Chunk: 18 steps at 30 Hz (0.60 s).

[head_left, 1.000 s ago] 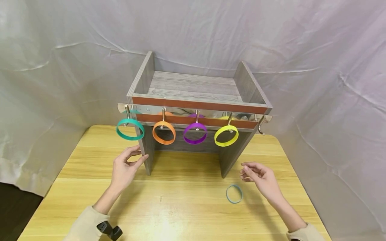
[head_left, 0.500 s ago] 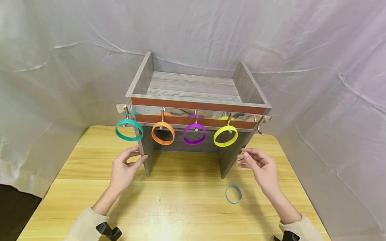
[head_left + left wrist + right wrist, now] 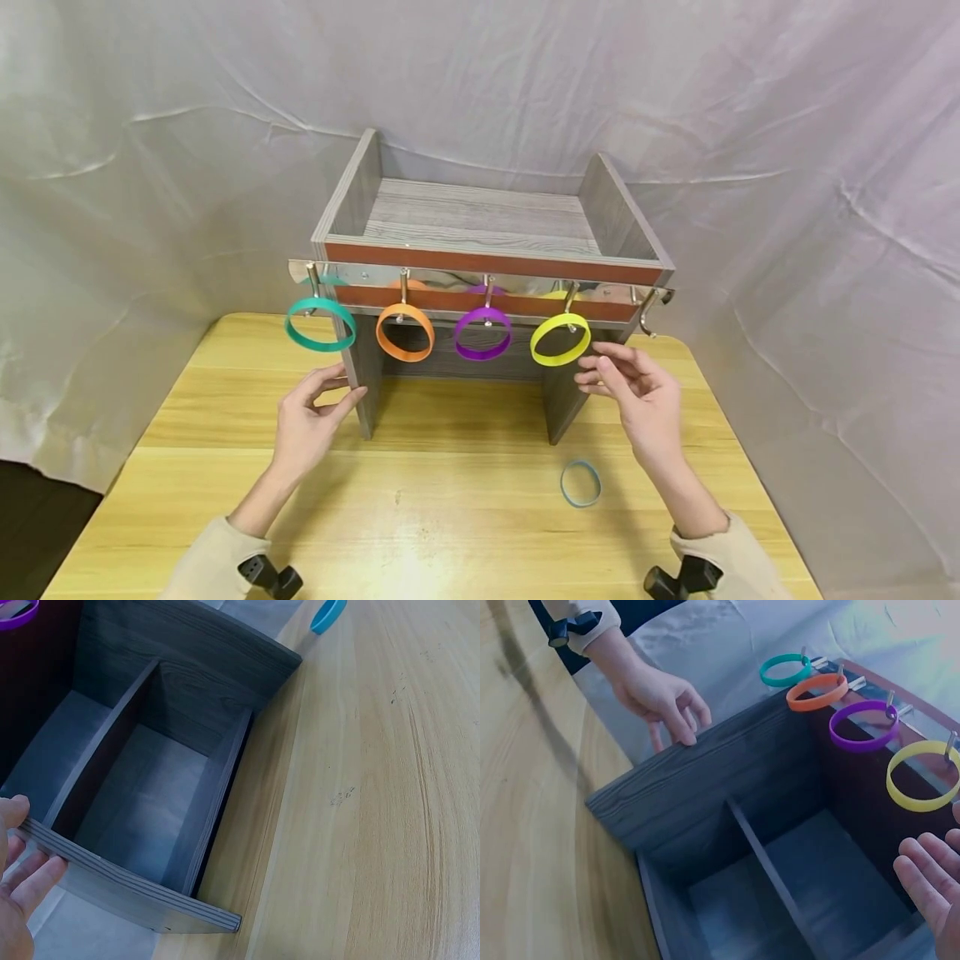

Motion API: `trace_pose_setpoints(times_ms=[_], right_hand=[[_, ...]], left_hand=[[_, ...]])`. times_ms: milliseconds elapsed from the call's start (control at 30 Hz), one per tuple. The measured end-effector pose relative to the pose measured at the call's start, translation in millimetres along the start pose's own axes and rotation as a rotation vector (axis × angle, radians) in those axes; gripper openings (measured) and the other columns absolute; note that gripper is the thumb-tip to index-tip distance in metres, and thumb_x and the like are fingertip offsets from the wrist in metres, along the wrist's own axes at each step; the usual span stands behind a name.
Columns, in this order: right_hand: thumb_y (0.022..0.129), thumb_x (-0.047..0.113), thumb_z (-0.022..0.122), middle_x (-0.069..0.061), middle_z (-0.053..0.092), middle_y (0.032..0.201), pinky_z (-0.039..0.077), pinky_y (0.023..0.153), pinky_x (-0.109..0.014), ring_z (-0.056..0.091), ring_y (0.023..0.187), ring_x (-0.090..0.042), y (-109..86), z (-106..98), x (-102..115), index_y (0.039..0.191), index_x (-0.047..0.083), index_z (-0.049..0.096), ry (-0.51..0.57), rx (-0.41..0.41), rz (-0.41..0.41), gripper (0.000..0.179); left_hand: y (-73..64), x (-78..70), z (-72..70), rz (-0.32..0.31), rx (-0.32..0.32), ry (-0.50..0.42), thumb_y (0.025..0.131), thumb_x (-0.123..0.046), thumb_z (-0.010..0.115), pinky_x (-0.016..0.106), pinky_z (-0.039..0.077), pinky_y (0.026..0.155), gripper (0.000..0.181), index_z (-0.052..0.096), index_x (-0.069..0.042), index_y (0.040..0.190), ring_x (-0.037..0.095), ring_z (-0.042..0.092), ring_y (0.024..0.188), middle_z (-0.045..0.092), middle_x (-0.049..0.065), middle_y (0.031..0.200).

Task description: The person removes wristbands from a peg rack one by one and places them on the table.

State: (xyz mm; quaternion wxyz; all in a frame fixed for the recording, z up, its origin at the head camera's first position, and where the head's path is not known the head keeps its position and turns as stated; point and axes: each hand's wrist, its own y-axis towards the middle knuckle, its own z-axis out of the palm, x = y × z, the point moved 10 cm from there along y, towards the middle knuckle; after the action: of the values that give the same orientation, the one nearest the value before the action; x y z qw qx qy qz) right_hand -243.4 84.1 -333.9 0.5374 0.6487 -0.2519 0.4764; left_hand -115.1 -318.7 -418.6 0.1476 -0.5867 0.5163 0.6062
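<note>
My left hand [image 3: 309, 421] holds the left side panel of a grey wooden shelf [image 3: 480, 208], thumb in front and fingers behind, as the left wrist view shows. My right hand [image 3: 651, 404] is raised by the right panel, its fingers loosely bent and holding nothing. Its fingertips are close to a yellow wristband [image 3: 557, 361], which hangs from a metal hook. Purple [image 3: 482, 355], orange [image 3: 405, 356] and teal [image 3: 320, 346] wristbands hang on hooks to its left. The far-right hook [image 3: 647, 319] carries no band. A blue wristband [image 3: 582, 505] lies on the table in front.
The shelf stands on a light wooden table [image 3: 480, 550], with its hook rail [image 3: 450, 279] facing me. Grey cloth [image 3: 480, 83] surrounds the back and sides. Black devices [image 3: 270, 575] are strapped at both wrists.
My right hand has risen from near the blue wristband toward the yellow one, moving slightly left. My left hand keeps its hold on the panel.
</note>
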Motion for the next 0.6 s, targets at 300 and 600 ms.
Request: trace_pose_setpoints(times_ms=[300, 600], right_hand=[[0.103, -0.008, 0.058, -0.004, 0.080, 0.097, 0.070, 0.074, -0.033, 0.080, 0.082, -0.015, 5.8, 15.2, 5.3, 0.116, -0.008, 0.070, 0.081, 0.005, -0.049, 0.017], [0.102, -0.011, 0.057, -0.005, 0.081, 0.099, 0.070, 0.075, -0.031, 0.080, 0.082, -0.014, 9.7, 25.5, 11.0, 0.116, -0.015, 0.066, 0.111, 0.023, -0.086, 0.017]], left_hand=[[-0.4, -0.2, -0.6, 0.006, 0.000, -0.003, 0.087, 0.011, 0.079, 0.010, 0.063, 0.073, 0.034, 0.072, 0.006, 0.121, -0.014, 0.068, 0.098, 0.066, -0.031, 0.109], [0.2, -1.4, -0.3, 0.008, 0.003, 0.005, 0.088, 0.010, 0.079, 0.010, 0.063, 0.073, 0.034, 0.073, 0.005, 0.121, -0.014, 0.067, 0.098, 0.066, -0.030, 0.109]])
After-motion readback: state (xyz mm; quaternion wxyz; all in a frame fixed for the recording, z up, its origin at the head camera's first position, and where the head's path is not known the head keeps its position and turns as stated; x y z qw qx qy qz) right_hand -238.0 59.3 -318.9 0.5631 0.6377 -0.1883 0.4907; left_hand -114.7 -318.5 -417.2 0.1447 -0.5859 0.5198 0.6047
